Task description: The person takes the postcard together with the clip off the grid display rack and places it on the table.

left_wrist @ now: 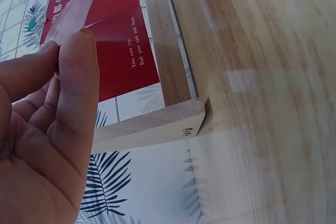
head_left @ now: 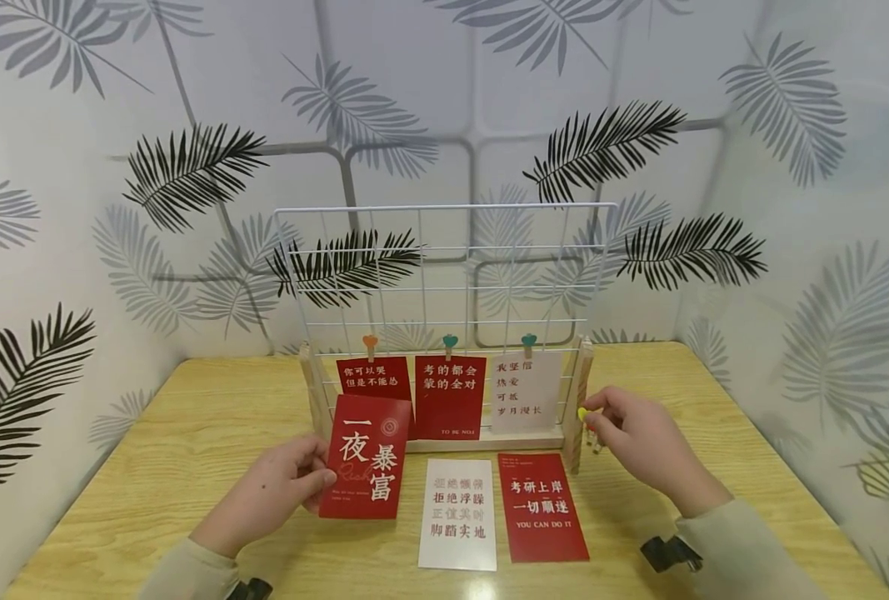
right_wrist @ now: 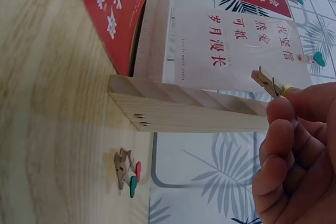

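My left hand (head_left: 275, 487) pinches a red card (head_left: 367, 458) with white lettering between thumb and fingers. That card is held upright in front of the rack and partly covers the left hanging card (head_left: 372, 375). A small wooden clothespin (right_wrist: 266, 81) with a yellow end is pinched between thumb and index finger of my right hand (head_left: 642, 442), beside the rack's right post. Behind them stands a white wire grid rack (head_left: 444, 206) on a wooden base. A red card (head_left: 450, 404) hangs in its middle and a white card (head_left: 528, 396) at right.
An orange heart clip (head_left: 370, 342) and two teal heart clips (head_left: 450, 342) hold the hanging cards. A white card (head_left: 456, 517) and a red card (head_left: 541, 508) lie on the wooden table (head_left: 189, 417). Loose clothespins (right_wrist: 123, 169) lie beside the right post.
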{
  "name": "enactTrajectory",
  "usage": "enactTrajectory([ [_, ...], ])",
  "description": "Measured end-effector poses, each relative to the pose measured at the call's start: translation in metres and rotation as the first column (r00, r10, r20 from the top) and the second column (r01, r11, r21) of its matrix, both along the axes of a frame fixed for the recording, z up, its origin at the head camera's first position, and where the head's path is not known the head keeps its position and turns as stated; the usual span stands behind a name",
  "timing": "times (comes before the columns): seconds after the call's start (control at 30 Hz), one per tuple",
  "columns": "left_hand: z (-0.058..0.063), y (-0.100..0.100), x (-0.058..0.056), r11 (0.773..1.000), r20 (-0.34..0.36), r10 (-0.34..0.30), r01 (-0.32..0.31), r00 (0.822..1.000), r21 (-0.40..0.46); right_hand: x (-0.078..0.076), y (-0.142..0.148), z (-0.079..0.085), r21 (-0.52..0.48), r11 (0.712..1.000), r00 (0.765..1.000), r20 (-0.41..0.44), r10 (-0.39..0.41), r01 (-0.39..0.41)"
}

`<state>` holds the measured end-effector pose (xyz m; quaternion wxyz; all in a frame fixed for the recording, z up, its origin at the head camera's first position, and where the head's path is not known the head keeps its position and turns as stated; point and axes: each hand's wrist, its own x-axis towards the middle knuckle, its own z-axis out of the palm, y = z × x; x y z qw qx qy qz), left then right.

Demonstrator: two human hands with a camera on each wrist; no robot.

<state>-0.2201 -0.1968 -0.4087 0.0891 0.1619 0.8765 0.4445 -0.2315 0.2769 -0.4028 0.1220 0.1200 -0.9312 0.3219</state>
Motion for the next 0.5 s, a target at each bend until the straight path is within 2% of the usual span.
enactTrajectory([
  [0.5,-0.006,0.000,0.000,0.999,0.010,-0.051,0.051,0.999,-0.019,0.000,0.005,-0.012,-0.007,1.000,0.996,0.092,-0.011,0.012],
])
